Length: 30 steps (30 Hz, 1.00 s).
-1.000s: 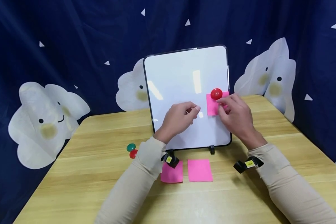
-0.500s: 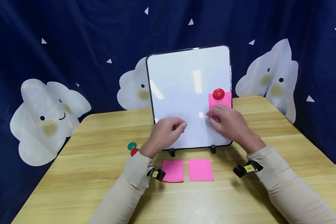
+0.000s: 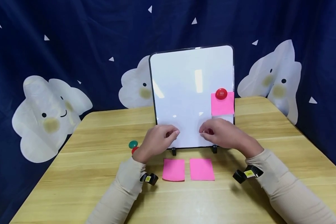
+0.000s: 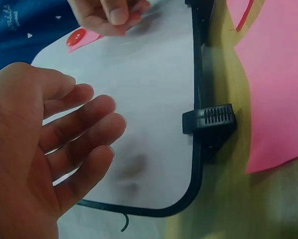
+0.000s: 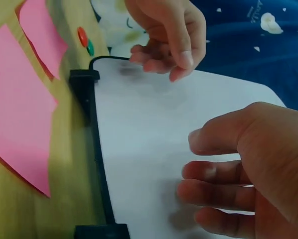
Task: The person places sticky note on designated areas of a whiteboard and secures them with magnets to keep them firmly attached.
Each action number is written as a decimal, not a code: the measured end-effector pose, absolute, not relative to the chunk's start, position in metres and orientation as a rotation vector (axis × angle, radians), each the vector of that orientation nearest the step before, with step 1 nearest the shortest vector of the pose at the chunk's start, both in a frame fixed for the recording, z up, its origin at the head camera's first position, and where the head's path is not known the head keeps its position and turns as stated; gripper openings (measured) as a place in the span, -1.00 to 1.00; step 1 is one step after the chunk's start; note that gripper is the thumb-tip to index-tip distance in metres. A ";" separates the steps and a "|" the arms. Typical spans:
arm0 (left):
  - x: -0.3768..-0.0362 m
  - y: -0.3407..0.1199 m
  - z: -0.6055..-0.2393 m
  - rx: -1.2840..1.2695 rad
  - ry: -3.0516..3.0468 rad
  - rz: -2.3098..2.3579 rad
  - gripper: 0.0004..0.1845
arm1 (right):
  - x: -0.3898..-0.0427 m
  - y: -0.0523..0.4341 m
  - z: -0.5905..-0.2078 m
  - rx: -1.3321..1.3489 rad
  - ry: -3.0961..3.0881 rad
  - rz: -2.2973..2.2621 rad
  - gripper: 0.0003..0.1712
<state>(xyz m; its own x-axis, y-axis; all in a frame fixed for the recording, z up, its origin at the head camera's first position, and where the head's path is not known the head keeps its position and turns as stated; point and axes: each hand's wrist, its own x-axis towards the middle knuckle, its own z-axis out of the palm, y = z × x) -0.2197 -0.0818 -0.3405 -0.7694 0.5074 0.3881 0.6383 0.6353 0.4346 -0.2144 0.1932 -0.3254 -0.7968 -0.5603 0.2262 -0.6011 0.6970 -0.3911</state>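
Note:
A black-framed whiteboard (image 3: 182,81) stands on the table. At its right edge a pink sticky note (image 3: 219,107) lies against the board, with a round red magnet (image 3: 221,94) on the note's top. My left hand (image 3: 160,139) hovers before the board's lower left, fingers loosely bent and holding nothing; the left wrist view shows the bare palm and fingers (image 4: 84,132). In front of the lower right is my right hand (image 3: 222,133), below the note and apart from it, likewise loosely curled with nothing in the fingers (image 5: 219,191).
Two pink sticky notes, a left one (image 3: 174,170) and a right one (image 3: 202,169), lie on the wooden table (image 3: 184,202) before the board. A green magnet (image 3: 133,144) and a partly hidden red magnet (image 3: 134,150) lie left of my left hand. Behind hangs a dark blue curtain (image 3: 100,28).
Both hands have drawn back and down from the note, the left one also to the left. The note and its red magnet stay on the board.

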 end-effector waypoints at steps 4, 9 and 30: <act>-0.219 -0.089 -0.340 -0.912 -2.637 -0.834 -0.75 | -0.211 0.189 -0.328 0.987 -2.880 0.710 -0.88; -0.219 -0.105 -0.339 -0.856 -2.631 -0.837 -0.76 | -0.207 0.183 -0.331 1.019 -2.929 0.706 -0.85; -0.237 -0.187 -0.336 -0.422 -2.808 -0.787 -0.74 | -0.191 0.184 -0.346 1.151 -3.049 0.603 -0.91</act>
